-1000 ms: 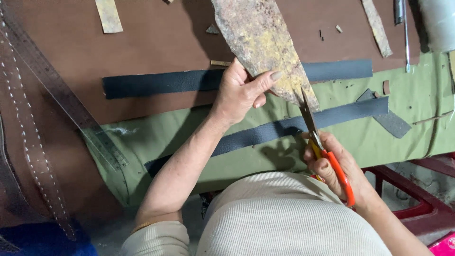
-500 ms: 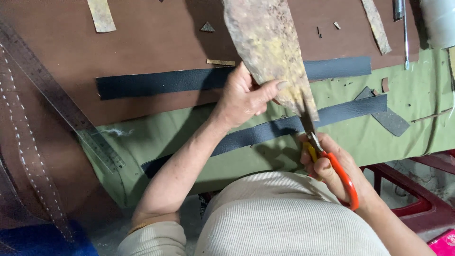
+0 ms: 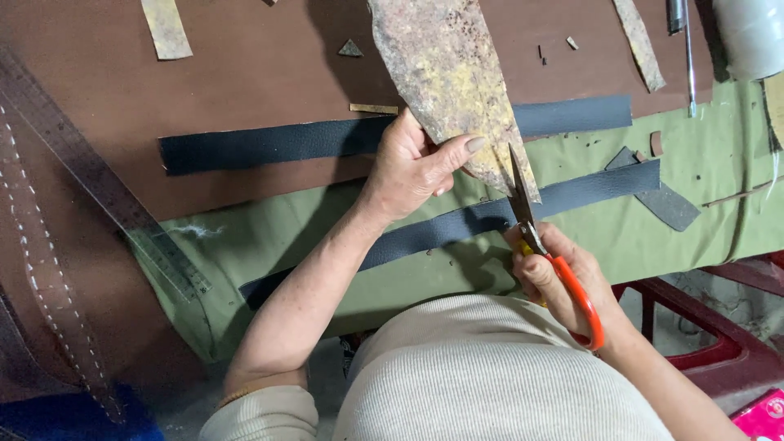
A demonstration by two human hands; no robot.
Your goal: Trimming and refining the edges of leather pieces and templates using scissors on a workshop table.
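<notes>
My left hand (image 3: 420,163) grips the lower edge of a mottled tan, worn leather piece (image 3: 445,73) that stretches up and away from me. My right hand (image 3: 563,278) holds orange-handled scissors (image 3: 543,245); their dark blades point up and touch the piece's lower right corner. Two long dark grey leather strips lie across the table: one farther away (image 3: 278,145) and one nearer (image 3: 588,189), which runs under the piece and my hands.
Brown leather sheet (image 3: 245,65) covers the far table; olive green cloth (image 3: 710,204) covers the near part. A metal ruler (image 3: 106,192) and a stitched brown strap (image 3: 41,261) lie left. Small scraps, a tan strip (image 3: 166,28) and a red stool (image 3: 719,327) sit around.
The leather piece has shifted slightly left and nearer. The scissor blades have moved up along its right edge and come closer together.
</notes>
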